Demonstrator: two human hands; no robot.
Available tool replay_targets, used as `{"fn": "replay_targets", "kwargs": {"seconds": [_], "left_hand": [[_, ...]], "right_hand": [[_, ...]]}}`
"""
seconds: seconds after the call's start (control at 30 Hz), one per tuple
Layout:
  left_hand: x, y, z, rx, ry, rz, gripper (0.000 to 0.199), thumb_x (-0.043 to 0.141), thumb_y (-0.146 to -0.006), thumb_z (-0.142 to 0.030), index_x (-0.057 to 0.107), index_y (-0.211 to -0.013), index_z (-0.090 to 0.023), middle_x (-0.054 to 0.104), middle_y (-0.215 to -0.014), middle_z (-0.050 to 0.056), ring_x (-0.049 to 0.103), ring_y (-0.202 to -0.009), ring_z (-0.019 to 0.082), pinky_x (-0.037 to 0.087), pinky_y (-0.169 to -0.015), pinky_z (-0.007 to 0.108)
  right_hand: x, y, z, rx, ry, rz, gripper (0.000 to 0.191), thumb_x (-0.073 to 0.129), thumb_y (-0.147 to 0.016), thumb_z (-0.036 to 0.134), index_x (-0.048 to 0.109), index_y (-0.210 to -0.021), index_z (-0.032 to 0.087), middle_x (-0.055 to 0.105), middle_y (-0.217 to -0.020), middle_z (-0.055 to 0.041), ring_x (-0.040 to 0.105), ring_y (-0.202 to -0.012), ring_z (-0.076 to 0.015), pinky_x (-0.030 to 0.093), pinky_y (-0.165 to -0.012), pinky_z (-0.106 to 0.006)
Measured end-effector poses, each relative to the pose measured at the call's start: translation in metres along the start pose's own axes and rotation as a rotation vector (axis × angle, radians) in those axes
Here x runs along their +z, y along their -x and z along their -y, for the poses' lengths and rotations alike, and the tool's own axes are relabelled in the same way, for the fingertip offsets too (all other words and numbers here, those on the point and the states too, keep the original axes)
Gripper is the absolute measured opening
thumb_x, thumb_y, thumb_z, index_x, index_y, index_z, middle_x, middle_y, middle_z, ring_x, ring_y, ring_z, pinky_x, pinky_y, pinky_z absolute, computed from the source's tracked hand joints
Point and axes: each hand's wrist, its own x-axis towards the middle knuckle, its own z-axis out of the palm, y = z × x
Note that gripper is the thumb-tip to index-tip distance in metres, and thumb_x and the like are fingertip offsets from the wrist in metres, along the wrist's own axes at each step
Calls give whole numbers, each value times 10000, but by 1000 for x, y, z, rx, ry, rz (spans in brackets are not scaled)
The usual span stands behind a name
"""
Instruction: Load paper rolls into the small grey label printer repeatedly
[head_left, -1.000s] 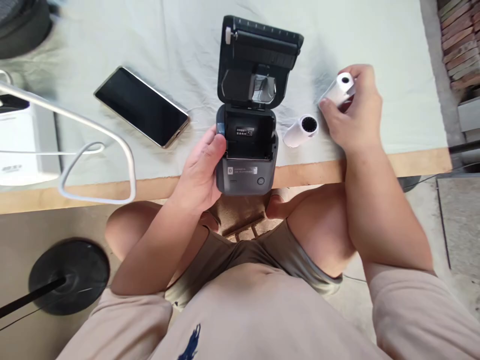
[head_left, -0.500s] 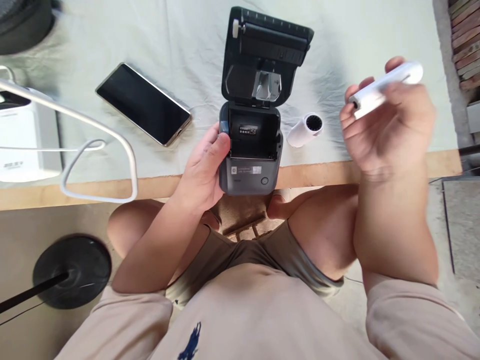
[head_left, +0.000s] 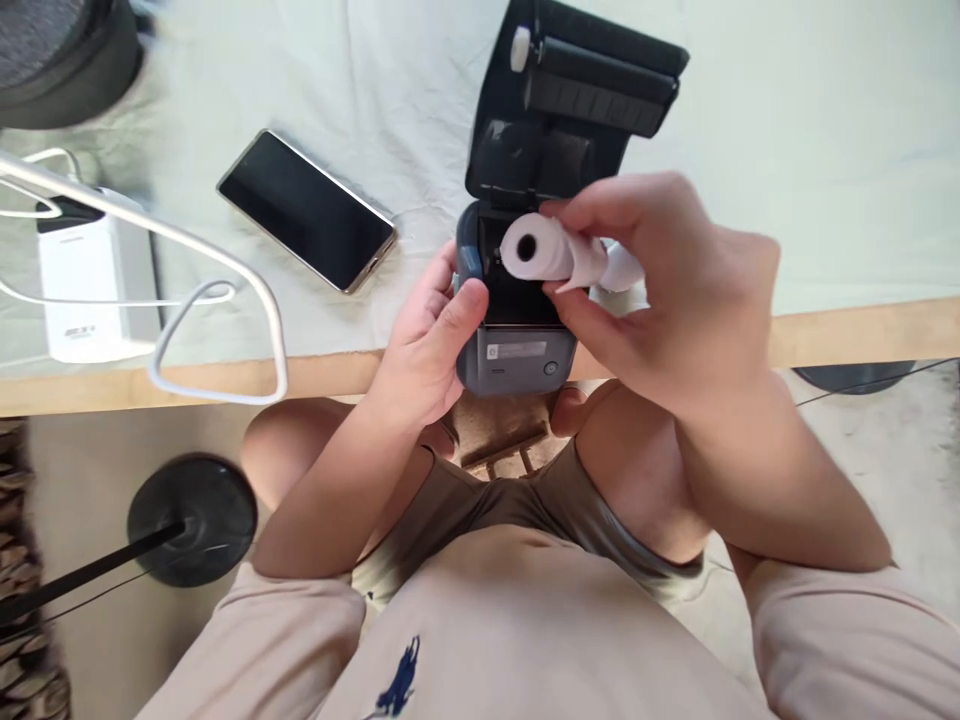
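My left hand (head_left: 429, 340) grips the left side of a dark grey portable label printer (head_left: 517, 372), thumb on its front rim. The printer's lid (head_left: 577, 90) stands raised, showing a black roller with a white knob. Between the thumb and fingers of my right hand (head_left: 667, 290) is a white paper roll (head_left: 538, 250), its dark core hole facing left. The roll is tilted over the printer's open bay, and a loose paper end hangs from it. How far it reaches into the bay I cannot tell. Behind the roll, a second white piece (head_left: 624, 268) is partly hidden.
A smartphone (head_left: 309, 212) with a dark screen lies left of the printer. Further left are a white box-shaped device (head_left: 94, 290), a white cable and a bent white bar (head_left: 281, 350). A black round object (head_left: 67, 60) sits at the back left. The table's wooden edge (head_left: 337, 378) runs in front.
My right hand has brought the paper roll leftward from the right side to above the printer's bay. The left hand keeps its hold on the printer. The camera view has shifted slightly.
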Motion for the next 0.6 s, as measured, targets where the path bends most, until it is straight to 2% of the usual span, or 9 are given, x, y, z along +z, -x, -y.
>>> {"fn": "replay_targets", "kwargs": {"seconds": [0.13, 0.23, 0.3, 0.4, 0.47, 0.53, 0.57, 0.6], "left_hand": [[-4, 2, 1, 22, 8, 35, 237, 849, -989, -414, 828, -1190, -291, 854, -1253, 64, 677, -1559, 343, 640, -1196, 420], [-8, -1, 2, 33, 42, 44, 219, 838, -1012, -425, 827, -1170, -274, 854, -1210, 68, 707, -1515, 337, 655, -1172, 419], [-13, -6, 4, 31, 59, 95, 317, 907, -946, -513, 808, -1116, -264, 852, -1091, 70, 781, -1386, 349, 692, -1091, 415], [-22, -12, 5, 13, 16, 189, 475, 1014, -805, -564, 758, -1076, -269, 797, -892, 18, 855, -1027, 295, 716, -854, 356], [-26, -13, 5, 13, -49, 199, 519, 1036, -784, -527, 738, -1122, -269, 787, -872, -9, 815, -837, 227, 683, -735, 316], [-26, -13, 4, 29, -83, 198, 562, 1044, -771, -486, 723, -1171, -256, 804, -917, -10, 779, -770, 192, 670, -707, 309], [-25, -12, 3, 28, -93, 199, 579, 1047, -758, -456, 719, -1187, -247, 813, -947, -5, 779, -776, 190, 675, -720, 315], [-25, -12, 3, 26, -102, 202, 601, 1053, -738, -424, 717, -1201, -241, 816, -970, 0, 784, -790, 193, 679, -732, 319]], "right_hand": [[8, -5, -5, -67, 64, 57, 259, 630, -994, 126, 731, -1066, 353, 881, -1280, 48, 866, -1146, -289, 709, -939, -468], [11, -3, -2, -158, 57, -83, 202, 644, -1041, 140, 733, -992, 315, 862, -1039, 43, 841, -901, -226, 642, -822, -429], [12, -1, 1, -275, 43, -140, 172, 686, -1039, 120, 739, -1019, 283, 846, -980, 49, 810, -821, -174, 589, -778, -389], [12, 3, 5, -406, 27, -42, 145, 718, -1039, 106, 751, -1068, 244, 860, -1003, 17, 797, -829, -163, 560, -759, -383], [12, 6, 5, -405, -5, -20, 90, 732, -1052, 165, 745, -1051, 254, 848, -967, 12, 784, -832, -179, 574, -781, -404], [12, 10, 0, -347, -51, -96, 68, 744, -1056, 214, 737, -1076, 279, 817, -925, 17, 773, -846, -194, 596, -805, -416], [11, 11, -2, -283, -74, -129, 89, 734, -1066, 257, 727, -1145, 298, 808, -989, 7, 772, -909, -211, 609, -841, -426], [11, 13, -5, -193, -103, -142, 189, 697, -1089, 330, 689, -1277, 332, 789, -1164, -14, 767, -1045, -241, 618, -918, -453]]}}
